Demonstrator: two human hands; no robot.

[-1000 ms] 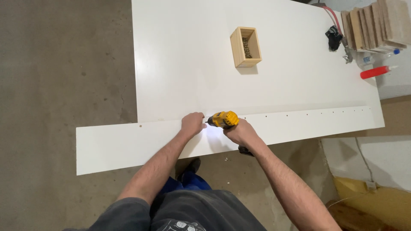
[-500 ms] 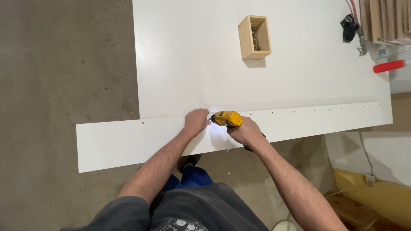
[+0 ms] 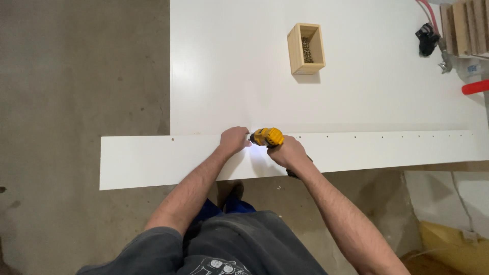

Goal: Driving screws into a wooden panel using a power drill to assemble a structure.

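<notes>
A long white board [image 3: 153,160] lies across the front of a large white panel [image 3: 229,66], with a row of small holes along its far edge. My right hand [image 3: 288,153] grips a yellow cordless screwdriver [image 3: 268,137], tip pointing left, its light shining on the board. My left hand [image 3: 233,141] rests on the board right at the tool's tip, fingers curled at the tip; whether they pinch a screw is hidden.
A small wooden box [image 3: 306,48] with several screws stands on the panel behind. A black item [image 3: 426,39], stacked wood pieces [image 3: 466,25] and a red handle [image 3: 474,87] sit at the far right. Concrete floor [image 3: 76,76] lies left.
Both hands and the screwdriver stay at the same spot on the board. Only the camera view has shifted slightly.
</notes>
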